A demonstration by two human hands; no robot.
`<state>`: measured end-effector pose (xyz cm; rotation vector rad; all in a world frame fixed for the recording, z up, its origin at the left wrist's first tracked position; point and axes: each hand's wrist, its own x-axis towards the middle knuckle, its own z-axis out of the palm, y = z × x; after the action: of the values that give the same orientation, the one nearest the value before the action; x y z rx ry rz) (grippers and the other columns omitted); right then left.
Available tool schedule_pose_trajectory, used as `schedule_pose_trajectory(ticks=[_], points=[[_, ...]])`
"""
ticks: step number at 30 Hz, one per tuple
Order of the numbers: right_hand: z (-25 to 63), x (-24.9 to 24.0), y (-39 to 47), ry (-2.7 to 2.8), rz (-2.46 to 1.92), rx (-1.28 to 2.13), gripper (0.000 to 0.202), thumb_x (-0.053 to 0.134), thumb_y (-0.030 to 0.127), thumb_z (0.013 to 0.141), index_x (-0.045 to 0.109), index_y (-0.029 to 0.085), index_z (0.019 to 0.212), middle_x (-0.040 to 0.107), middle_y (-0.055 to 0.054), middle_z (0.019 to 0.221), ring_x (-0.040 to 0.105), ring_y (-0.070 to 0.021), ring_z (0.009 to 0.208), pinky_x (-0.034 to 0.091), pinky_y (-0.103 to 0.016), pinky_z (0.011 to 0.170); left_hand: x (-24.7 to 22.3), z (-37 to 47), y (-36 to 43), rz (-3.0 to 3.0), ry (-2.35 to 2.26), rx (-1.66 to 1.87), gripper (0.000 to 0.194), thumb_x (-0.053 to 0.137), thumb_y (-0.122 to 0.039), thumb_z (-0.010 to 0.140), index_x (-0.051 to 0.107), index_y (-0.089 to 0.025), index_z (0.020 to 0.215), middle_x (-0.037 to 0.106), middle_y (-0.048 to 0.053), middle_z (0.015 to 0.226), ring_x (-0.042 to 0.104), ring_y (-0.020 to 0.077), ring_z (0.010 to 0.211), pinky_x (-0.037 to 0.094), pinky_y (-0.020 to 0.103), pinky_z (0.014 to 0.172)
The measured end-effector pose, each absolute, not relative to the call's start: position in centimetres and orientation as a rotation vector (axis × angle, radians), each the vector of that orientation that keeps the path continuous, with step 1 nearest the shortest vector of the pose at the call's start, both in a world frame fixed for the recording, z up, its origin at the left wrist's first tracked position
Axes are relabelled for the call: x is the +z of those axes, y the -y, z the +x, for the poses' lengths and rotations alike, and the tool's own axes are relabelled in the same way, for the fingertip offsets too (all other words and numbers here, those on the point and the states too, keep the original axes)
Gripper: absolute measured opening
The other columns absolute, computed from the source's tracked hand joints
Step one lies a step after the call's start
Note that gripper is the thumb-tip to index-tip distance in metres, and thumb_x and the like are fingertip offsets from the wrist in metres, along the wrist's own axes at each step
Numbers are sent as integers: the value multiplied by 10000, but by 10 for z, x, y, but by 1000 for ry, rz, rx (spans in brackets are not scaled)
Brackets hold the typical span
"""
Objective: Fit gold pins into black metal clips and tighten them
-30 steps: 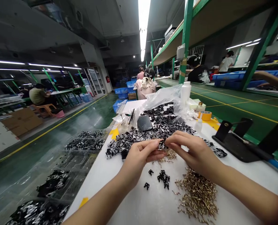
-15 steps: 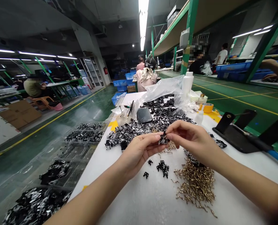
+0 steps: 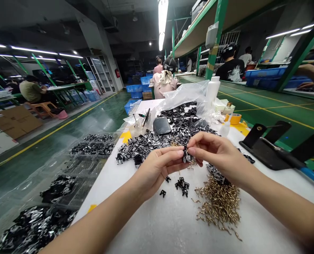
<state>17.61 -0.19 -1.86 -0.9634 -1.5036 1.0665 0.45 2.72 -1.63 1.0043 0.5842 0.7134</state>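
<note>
Above the white table (image 3: 170, 222), my left hand (image 3: 159, 169) and my right hand (image 3: 217, 155) meet, both closed. Their fingertips pinch a small black and silver clip-like part (image 3: 185, 154) between them; its finer details are hidden by the fingers. Under the hands lie several small black forked pieces (image 3: 182, 186). A heap of thin wavy brass-coloured pins (image 3: 220, 203) is spread below my right wrist. Beyond my fingers spreads a large pile of black and silver parts (image 3: 143, 146), with a dark phone-like slab (image 3: 162, 125) resting on it.
Clear compartment trays (image 3: 77, 190) with black parts line the left side. A black metal stand with a blue handle (image 3: 273, 148) sits at the right. Farther back are a white bottle (image 3: 213, 90), orange tape (image 3: 233, 119) and a plastic bag (image 3: 183, 90). Other people sit at tables beyond.
Both hands stay together at nearly the same spot. The black and silver part has turned slightly between the fingertips. The whole view has shifted a little.
</note>
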Motion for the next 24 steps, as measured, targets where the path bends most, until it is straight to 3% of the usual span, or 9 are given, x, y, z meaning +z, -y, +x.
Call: schedule_pose_trajectory(ticks=[8,13,16,19,24], points=[[177,-20,4,1504,-906,1107,105,604,281,807,539,208,846,499,49,630,487,-66,547,422,-191,488,-13,4,-26,970,-549,692,214,623,-176,777,667,-148,985,674,64,940,627,146,865,499,269,810],[174,-20,8,1675,-978,609,49,559,225,828,575,212,872,532,14,717,520,-99,640,449,-244,562,-13,4,-26,999,-531,725,212,638,-162,767,663,-155,977,666,62,980,612,135,897,478,250,845],[172,-22,11,1758,-918,319,132,505,132,835,562,208,928,537,-15,801,533,-124,732,460,-283,625,-11,5,-24,1030,-509,743,212,640,-181,773,636,-157,983,643,67,1008,590,157,955,467,272,869],[169,-25,11,1842,-839,241,212,478,102,824,529,197,1007,516,-35,858,522,-128,733,469,-296,619,-9,5,-23,1056,-529,803,214,638,-218,782,593,-172,987,615,51,1010,586,163,951,460,295,880],[167,-30,5,1882,-859,273,273,540,152,781,491,195,1047,492,-34,880,499,-115,674,473,-288,583,-10,4,-26,1229,-674,850,199,642,-265,780,547,-196,941,610,16,912,602,138,845,481,244,763]])
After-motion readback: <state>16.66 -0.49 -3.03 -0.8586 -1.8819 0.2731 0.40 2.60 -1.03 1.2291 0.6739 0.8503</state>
